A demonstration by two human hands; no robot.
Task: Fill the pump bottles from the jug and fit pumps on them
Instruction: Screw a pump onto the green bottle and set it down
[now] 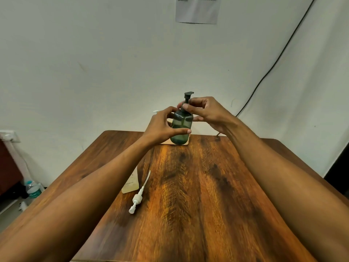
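Note:
A dark green translucent pump bottle stands at the far end of the wooden table, on a pale tray. My left hand wraps around the bottle's body. My right hand pinches the collar of the dark pump at the bottle's neck. A loose white pump with its long tube lies on the table near my left forearm. A beige bottle lies beside it, partly hidden by my arm. A white pump top peeks out behind my left hand. No jug is visible.
A white wall stands just behind the table, with a paper sheet taped high up and a black cable running down it. A plastic water bottle sits on the floor at the left.

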